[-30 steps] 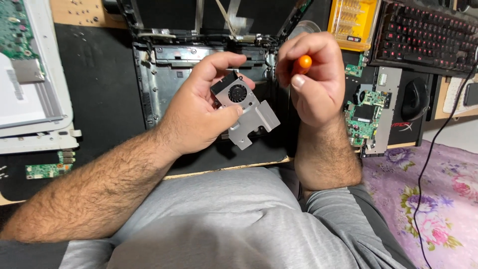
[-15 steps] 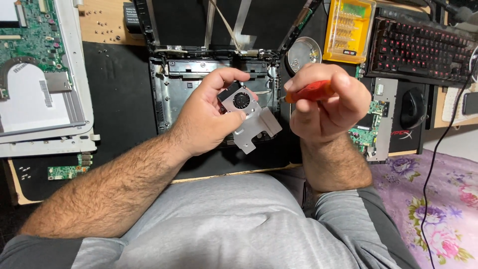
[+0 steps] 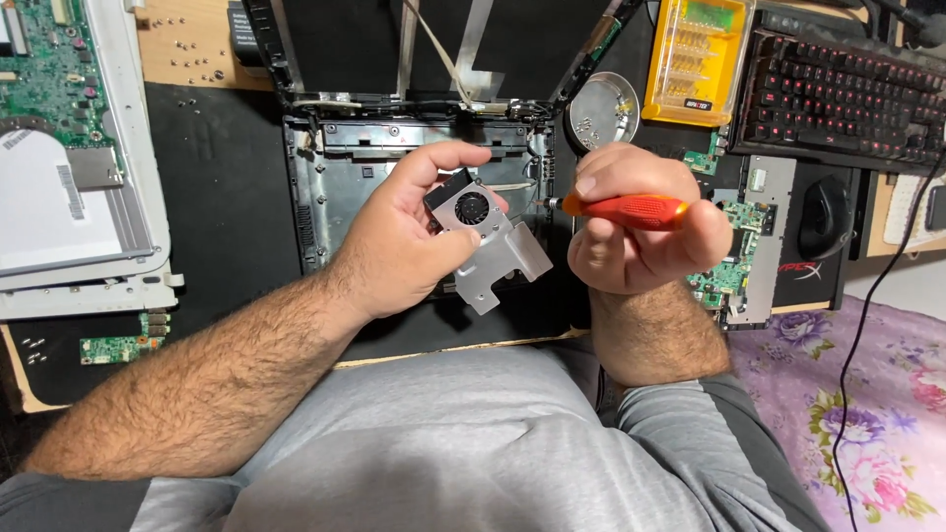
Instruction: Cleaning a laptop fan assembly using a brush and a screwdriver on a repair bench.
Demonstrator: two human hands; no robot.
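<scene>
- Far left: white laptop cover (image 3: 59, 227) with a green circuit board (image 3: 49, 69) above it; a small green board (image 3: 118, 347) lies nearer, on the black mat (image 3: 217, 187).
- Centre, far: opened laptop chassis (image 3: 325, 197), bare metal inside, hinges and ribbon cables above.
- Left hand (image 3: 394, 246): closed around a small cooling fan (image 3: 473, 210) on its silver metal bracket (image 3: 503, 266), thumb over the top, fingers behind. Held up above the chassis, fan face toward the camera.
- Right hand (image 3: 641, 232): fist wrapped around an orange-handled screwdriver (image 3: 626, 210).
- Key relation: screwdriver's long axis runs left-right, tip pointing left at the fan; the fan lies just left of the tip, with a small gap between them. The right hand is nearer the tool end, the left carries the part.
- Right: round metal dish (image 3: 603, 110), yellow bit case (image 3: 695, 59), keyboard (image 3: 847, 94), black mouse (image 3: 823, 217), another board (image 3: 729, 271).
</scene>
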